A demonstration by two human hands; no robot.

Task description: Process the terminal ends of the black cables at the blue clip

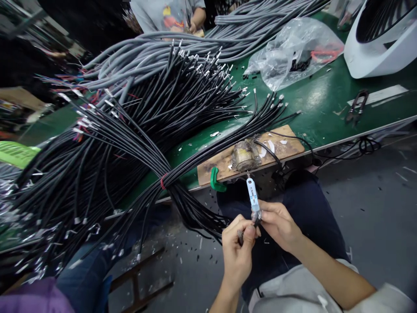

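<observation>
My left hand [237,250] is closed round the end of a black cable, just beyond the table's front edge. Touching it on the right, my right hand [280,224] pinches the lower end of a light blue tool-like piece [253,194], where the cable end meets it. The piece's upper tip points at a tape-wrapped cylinder [245,155] fixed on a wooden board [293,145]. A bundle of black cables [192,208], tied with a red band [163,181], hangs over the edge to the left of my hands.
Piles of black cables [146,104] and grey cables [137,54] cover the green table [312,98]. A green clamp [216,180] grips the board's edge. Further right lie a plastic bag [293,52], small snips [357,106] and a white appliance [374,52]. Another person [153,15] stands across.
</observation>
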